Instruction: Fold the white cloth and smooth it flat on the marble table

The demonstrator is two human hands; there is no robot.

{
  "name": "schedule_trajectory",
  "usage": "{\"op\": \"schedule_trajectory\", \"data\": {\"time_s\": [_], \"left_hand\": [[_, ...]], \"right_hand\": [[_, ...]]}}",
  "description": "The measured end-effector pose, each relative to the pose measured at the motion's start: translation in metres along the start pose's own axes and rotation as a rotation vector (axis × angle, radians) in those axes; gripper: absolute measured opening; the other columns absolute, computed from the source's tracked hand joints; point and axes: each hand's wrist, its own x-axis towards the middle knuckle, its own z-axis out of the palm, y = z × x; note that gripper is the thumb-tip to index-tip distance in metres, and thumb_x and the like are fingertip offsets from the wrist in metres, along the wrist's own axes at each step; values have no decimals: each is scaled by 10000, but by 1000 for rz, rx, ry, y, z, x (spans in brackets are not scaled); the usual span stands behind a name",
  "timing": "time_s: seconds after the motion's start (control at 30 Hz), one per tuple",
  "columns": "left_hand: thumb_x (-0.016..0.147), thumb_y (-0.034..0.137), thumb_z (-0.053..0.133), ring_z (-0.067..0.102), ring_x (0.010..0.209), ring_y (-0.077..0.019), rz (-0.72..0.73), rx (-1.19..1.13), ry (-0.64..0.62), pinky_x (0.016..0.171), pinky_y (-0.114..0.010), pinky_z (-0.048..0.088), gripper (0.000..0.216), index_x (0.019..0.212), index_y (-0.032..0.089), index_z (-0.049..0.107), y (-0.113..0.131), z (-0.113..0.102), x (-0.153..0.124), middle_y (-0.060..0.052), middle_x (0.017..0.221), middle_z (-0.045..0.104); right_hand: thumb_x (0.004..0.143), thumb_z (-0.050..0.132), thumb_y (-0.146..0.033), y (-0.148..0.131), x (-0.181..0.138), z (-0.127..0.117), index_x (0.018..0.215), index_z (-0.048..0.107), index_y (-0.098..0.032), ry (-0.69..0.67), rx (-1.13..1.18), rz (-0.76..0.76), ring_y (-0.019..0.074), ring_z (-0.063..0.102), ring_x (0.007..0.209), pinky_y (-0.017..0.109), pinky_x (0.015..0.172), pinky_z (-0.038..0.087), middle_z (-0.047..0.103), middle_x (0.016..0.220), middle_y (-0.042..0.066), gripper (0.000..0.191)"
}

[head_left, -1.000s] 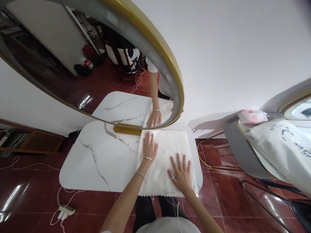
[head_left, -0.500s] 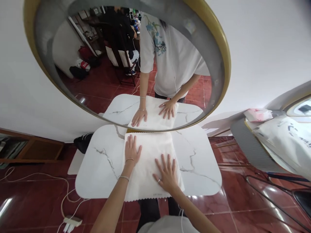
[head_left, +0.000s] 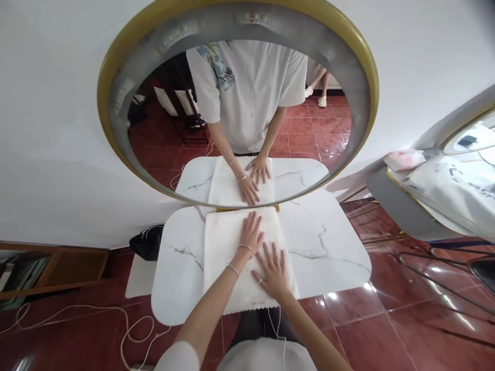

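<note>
A white towel point(head_left: 222, 257) with scalloped edges lies flat on the marble-patterned white table point(head_left: 332, 252). My left hand point(head_left: 252, 234) rests palm down on the towel's far part, fingers stretched toward the mirror. Nearer to me and to the right, my right hand point(head_left: 273, 270) presses flat on the same towel with its fingers spread. Neither hand grips anything. The towel's near edge, with small dark print, reaches the table's front edge.
A round gold-rimmed mirror point(head_left: 251, 123) stands at the table's back and reflects my arms and the towel. On the right is a grey-sided table point(head_left: 406, 201) with a white bag point(head_left: 456, 180). A black bag point(head_left: 149, 242) sits at left; cables point(head_left: 127, 330) trail on the floor.
My left hand has slid from the towel's left edge to the right across its far part. The right hand stays spread at about the same spot. The view has shifted.
</note>
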Motion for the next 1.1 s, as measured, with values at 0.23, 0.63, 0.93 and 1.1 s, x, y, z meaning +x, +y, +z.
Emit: {"op": "schedule_trajectory", "data": {"time_s": [0.23,0.63,0.93,1.1], "left_hand": [[914,341,498,74,1476,-264,12,-15,-23,1181,-494,190,620,1484,250,274,53,18,29,-100,1607,88],[910,330,508,127,1470,-263,-143,52,-56,1173,-490,212,608,1478,285,295,-53,-41,-44,-74,1605,110],[907,378,517,124,1469,-276,-132,0,-93,1167,-502,230,646,1491,260,269,-99,-60,-71,-94,1604,102],[927,414,458,106,1466,-325,-418,27,-23,1141,-636,167,604,1487,274,277,-131,-78,-100,-103,1593,161]], "right_hand": [[903,449,-556,51,-23,-17,1528,90,-281,6,10,-79,395,77,1447,622,1111,166,89,1596,90,772],[826,481,-671,-61,3,-2,1515,184,-315,-79,100,-250,463,83,1423,675,1074,133,127,1587,124,830],[937,426,-412,-102,25,19,1531,109,-292,66,119,-76,324,339,1366,603,1123,187,415,1478,70,684],[965,379,-330,-109,82,32,1534,100,-261,157,52,4,279,294,1408,511,1129,256,298,1544,82,637]]}}
